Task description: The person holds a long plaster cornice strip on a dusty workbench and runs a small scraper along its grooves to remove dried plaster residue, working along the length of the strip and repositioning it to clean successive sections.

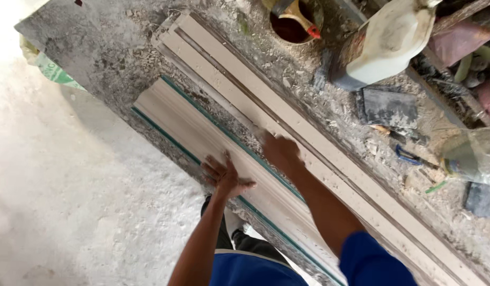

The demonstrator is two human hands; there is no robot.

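A long pale moulding strip (176, 119) with green edges lies diagonally on a dusty workbench (96, 58). My left hand (224, 175) rests flat on it near its front edge, fingers spread. My right hand (279, 151) is on the far edge of the same strip, blurred, so its grip is unclear. A second, longer pale profiled strip (245, 85) lies parallel just behind it.
At the back stand a round tin (295, 24) with a wooden-handled tool, a white plastic jug (385, 45), a dark block (389, 108) and a clear plastic bag (470, 156). Wood shavings cover the bench. A pale dusty floor (59, 201) lies to the left.
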